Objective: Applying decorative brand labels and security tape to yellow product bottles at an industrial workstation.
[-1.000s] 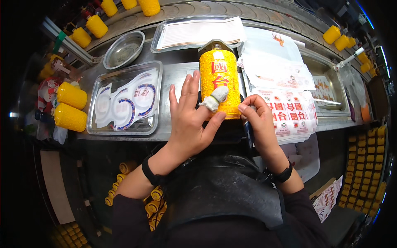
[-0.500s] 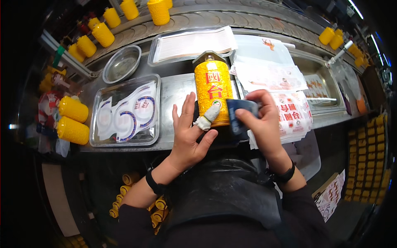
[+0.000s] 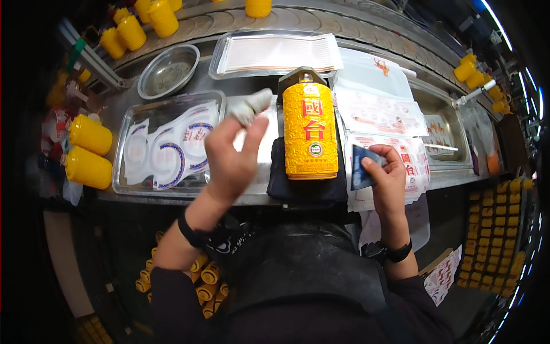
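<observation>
A yellow embossed bottle [image 3: 310, 129] with red characters lies on its back on a dark folded cloth [image 3: 277, 172], its neck resting in a grey metal holder [image 3: 285, 82]. My left hand [image 3: 232, 155] hovers left of the bottle, apart from it, with nothing in its grasp. White wrapping [image 3: 252, 107] covers its index finger, and the thumb stands away from that finger. To the bottle's right, my right hand [image 3: 389, 182] pinches a dark blue card [image 3: 363, 166] between thumb and fingers. That hand is above a stack of printed label sheets [image 3: 417, 166].
A clear tray [image 3: 118, 166] of curved labels is on the left, below a round bowl [image 3: 191, 55]. Strip sheets [image 3: 281, 53] fill a tray at the back. Yellow bottles [image 3: 89, 167] stand at far left and along the conveyor [image 3: 223, 24]. A sink [image 3: 465, 137] is at right.
My left hand has lifted off the bottle and moved left and up. My right hand has drawn the blue card away from the bottle, to the right. Bottles on the conveyor have shifted.
</observation>
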A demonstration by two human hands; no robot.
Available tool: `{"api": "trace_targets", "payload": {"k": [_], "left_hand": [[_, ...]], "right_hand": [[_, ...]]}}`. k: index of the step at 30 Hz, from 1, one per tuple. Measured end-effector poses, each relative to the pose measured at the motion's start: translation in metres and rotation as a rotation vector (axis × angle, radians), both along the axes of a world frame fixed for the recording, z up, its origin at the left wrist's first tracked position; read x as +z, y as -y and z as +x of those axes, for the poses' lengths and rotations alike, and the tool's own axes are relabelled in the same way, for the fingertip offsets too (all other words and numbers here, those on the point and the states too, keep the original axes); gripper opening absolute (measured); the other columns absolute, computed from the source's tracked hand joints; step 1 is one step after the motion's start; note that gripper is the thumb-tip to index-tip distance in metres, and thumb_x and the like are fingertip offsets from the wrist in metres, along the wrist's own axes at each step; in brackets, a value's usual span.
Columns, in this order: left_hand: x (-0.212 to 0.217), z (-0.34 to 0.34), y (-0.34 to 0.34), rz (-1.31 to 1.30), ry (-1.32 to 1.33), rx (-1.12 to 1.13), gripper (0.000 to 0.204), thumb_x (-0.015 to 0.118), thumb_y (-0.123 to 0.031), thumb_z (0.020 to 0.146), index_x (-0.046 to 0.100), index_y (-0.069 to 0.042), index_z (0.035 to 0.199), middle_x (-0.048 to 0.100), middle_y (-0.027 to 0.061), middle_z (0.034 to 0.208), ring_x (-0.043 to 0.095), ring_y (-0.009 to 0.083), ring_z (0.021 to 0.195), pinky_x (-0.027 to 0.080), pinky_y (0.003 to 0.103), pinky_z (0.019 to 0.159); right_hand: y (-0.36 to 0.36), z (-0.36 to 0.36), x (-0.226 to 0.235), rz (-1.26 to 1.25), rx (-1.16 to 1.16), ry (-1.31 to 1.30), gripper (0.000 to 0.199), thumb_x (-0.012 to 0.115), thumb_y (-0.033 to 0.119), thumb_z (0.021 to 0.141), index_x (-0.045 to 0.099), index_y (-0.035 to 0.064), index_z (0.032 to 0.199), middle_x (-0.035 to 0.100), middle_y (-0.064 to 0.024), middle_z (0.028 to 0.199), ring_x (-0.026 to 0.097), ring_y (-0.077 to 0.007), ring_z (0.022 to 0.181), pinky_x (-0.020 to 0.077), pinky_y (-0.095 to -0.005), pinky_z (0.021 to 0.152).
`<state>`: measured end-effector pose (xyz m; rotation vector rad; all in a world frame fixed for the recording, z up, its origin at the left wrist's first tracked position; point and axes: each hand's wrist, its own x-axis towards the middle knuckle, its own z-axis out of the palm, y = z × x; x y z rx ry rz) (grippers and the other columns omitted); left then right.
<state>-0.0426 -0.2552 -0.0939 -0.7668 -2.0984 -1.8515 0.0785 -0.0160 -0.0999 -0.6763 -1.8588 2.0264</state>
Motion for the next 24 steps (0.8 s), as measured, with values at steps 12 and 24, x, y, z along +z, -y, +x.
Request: {"api": "trace_targets", "payload": {"k": [12, 24], "left_hand": [[-0.002, -0.089, -0.078, -0.469, 0.309, -0.08, 0.061, 0.054, -0.046, 0.088, 0.059, 0.01, 0.111, 0.062, 0.0311, 0.11, 0.06, 0.0421, 0.108, 0.047, 0.043, 0.094], [-0.003, -0.066, -0.019, 0.15, 0.593, -0.352, 0.039, 0.074, -0.027, 0.079, 0.066, 0.006, 0.099, 0.067, 0.0171, 0.095, 0.066, 0.0236, 0.09, 0.051, 0.031, 0.082]], "right_hand": [[0.021, 0.0, -0.006, 0.906, 0.403, 0.09, 0.078, 0.08, 0.019, 0.074, 0.043, 0.003, 0.14, 0.057, -0.0083, 0.117, 0.056, -0.0094, 0.079, 0.0434, -0.0198, 0.059], [0.013, 0.018, -0.008, 0.465, 0.558, -0.208, 0.091, 0.084, 0.008, 0.068, 0.034, -0.004, 0.144, 0.051, -0.016, 0.135, 0.056, -0.0255, 0.118, 0.0438, -0.0391, 0.103]]}}
